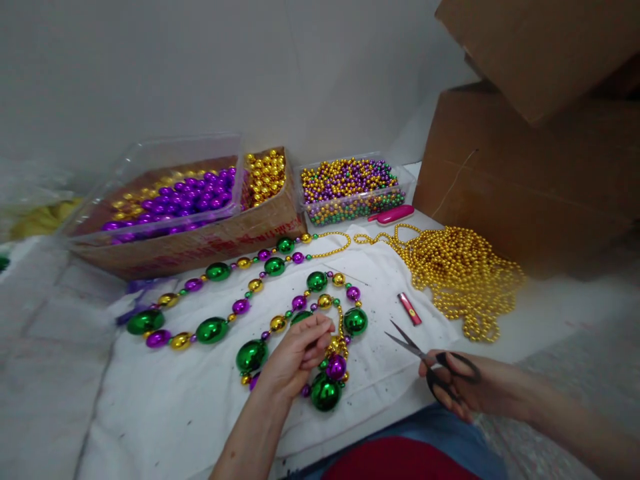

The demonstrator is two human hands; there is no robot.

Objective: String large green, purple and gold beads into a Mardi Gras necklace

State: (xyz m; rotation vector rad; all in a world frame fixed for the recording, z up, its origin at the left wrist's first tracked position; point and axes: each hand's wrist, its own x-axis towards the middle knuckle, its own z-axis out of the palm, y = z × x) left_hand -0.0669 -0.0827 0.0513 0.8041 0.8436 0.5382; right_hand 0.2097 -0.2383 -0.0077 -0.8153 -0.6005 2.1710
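My right hand point(453, 383) grips a pair of scissors point(413, 347) by its black handles, with the blades parted and pointing up and left. My left hand point(303, 347) is closed in a pinch above a bead necklace point(356, 321) of green, purple and gold balls; whatever lies between its fingertips is too small to make out. Part of that necklace is hidden under the hand. Behind it, a second bead necklace point(213, 330) stretches across the white cloth point(165, 407), ending in a loop of small gold beads.
A red lighter point(410, 309) lies near the scissors. Gold bead strands point(450, 260) are heaped at right, beside a large cardboard box point(525, 173). Toward the wall stand a carton point(200, 250) of gold and purple balls, a clear tub point(350, 193) of small beads and a pink tool point(395, 215).
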